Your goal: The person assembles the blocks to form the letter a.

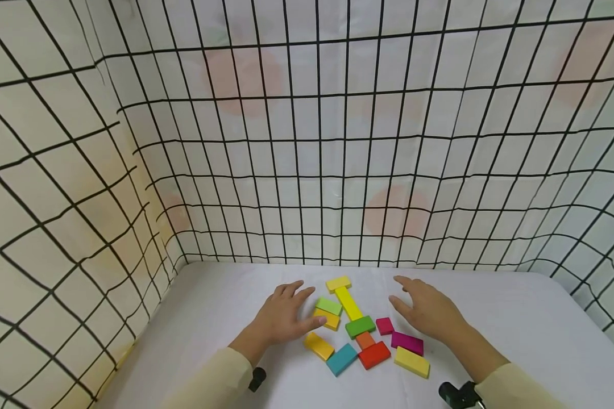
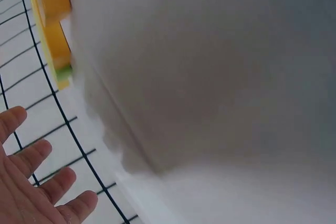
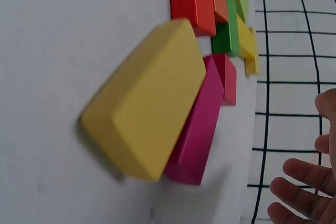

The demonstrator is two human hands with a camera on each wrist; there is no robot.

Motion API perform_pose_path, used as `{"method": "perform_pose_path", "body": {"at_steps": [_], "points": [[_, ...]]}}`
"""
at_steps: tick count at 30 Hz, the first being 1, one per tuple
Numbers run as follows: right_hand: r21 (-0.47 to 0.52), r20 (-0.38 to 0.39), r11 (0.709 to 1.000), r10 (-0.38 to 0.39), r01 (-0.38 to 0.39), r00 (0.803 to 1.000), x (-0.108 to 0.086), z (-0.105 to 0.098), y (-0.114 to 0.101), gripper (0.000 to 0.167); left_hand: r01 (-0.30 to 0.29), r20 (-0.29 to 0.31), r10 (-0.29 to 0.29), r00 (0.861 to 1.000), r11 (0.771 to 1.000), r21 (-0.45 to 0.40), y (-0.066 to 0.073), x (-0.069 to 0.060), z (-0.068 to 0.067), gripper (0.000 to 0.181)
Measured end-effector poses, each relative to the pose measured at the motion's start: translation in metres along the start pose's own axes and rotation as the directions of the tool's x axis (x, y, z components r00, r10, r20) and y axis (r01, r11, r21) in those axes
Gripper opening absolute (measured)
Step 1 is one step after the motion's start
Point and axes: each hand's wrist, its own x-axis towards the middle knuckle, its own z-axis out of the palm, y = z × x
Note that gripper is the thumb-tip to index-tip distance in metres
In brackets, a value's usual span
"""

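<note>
Flat coloured blocks lie in a loose cluster between two hands. My left hand point(image 1: 285, 315), fingers spread, hovers left of a light green block point(image 1: 329, 307). Its thumb overlaps an orange-yellow block point(image 1: 327, 320) in the head view; contact cannot be told. On the other side my right hand point(image 1: 430, 309) is held with fingers extended, beyond a crimson block point(image 1: 384, 326) and a magenta block point(image 1: 407, 343). Neither hand holds anything. A long yellow block point(image 1: 348, 304) runs from a short yellow one point(image 1: 339, 284) down to a green block point(image 1: 360, 326).
Nearer me are an orange block point(image 1: 365, 340), a red block point(image 1: 374, 355), a teal block point(image 1: 341, 359), an amber block point(image 1: 319, 346) and a pale yellow block point(image 3: 152, 98). White cloth covers the table point(image 1: 194, 318). Black netting point(image 1: 343, 176) hangs behind and at both sides.
</note>
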Motion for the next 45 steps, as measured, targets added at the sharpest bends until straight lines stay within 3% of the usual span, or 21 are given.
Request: {"method": "perform_pose_path", "body": {"at_steps": [8, 14, 17, 21, 24, 28, 32, 45], "points": [[0.045, 0.066, 0.999, 0.011, -0.014, 0.998, 0.01, 0.018, -0.02, 0.062, -0.016, 0.078, 0.016, 0.997, 1.0, -0.007, 0.02, 0.006, 0.004, 0.082], [0.13, 0.119, 0.991, 0.023, -0.038, 0.993, 0.022, 0.035, -0.029, 0.059, -0.045, 0.144, 0.045, 0.989, 0.999, -0.007, 0.024, 0.006, 0.007, 0.074], [0.158, 0.15, 0.987, 0.02, -0.044, 0.988, 0.029, 0.04, -0.034, 0.059, -0.035, 0.213, 0.038, 0.976, 0.999, -0.016, 0.024, 0.006, 0.01, 0.072], [0.202, 0.201, 0.978, 0.011, -0.052, 0.98, 0.037, 0.045, -0.043, 0.059, 0.008, 0.312, 0.004, 0.95, 0.999, -0.036, 0.025, 0.005, 0.011, 0.077], [0.249, 0.236, 0.965, 0.019, -0.079, 0.972, 0.042, 0.046, -0.049, 0.062, 0.024, 0.347, -0.009, 0.938, 0.999, -0.04, 0.025, 0.005, 0.01, 0.082], [0.282, 0.269, 0.951, 0.045, -0.123, 0.962, 0.046, 0.049, -0.053, 0.068, 0.024, 0.364, -0.009, 0.932, 0.999, -0.035, 0.027, 0.006, 0.011, 0.084], [0.261, 0.285, 0.957, 0.047, -0.124, 0.958, 0.049, 0.054, -0.055, 0.073, 0.019, 0.363, -0.01, 0.932, 1.0, -0.023, 0.028, 0.007, 0.013, 0.084], [0.18, 0.27, 0.978, 0.05, -0.101, 0.962, 0.046, 0.058, -0.06, 0.082, 0.014, 0.281, 0.0, 0.96, 0.999, -0.046, 0.029, 0.005, 0.015, 0.081]]}}
